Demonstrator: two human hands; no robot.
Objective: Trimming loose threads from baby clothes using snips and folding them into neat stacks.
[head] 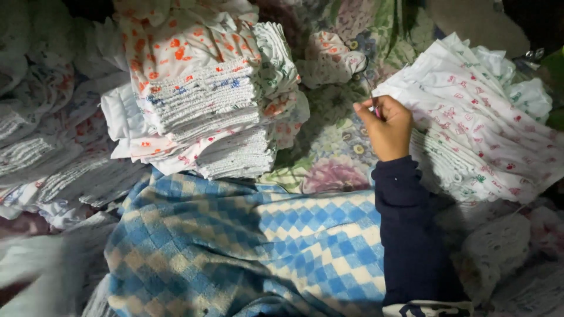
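My right hand (386, 126), in a dark blue sleeve, reaches forward and pinches the near left edge of a fanned stack of white cloth pieces with small red and green prints (479, 126). Its fingers are closed on that edge. My left hand is out of view. A blue and cream checked blanket (247, 246) lies across my lap below the hand.
A tall pile of folded white cloths with orange prints (202, 88) stands at the upper left. More folded white stacks (47, 158) lie at the far left. A floral sheet (332, 135) covers the surface between the piles. White cloth bundles (505, 246) sit at the lower right.
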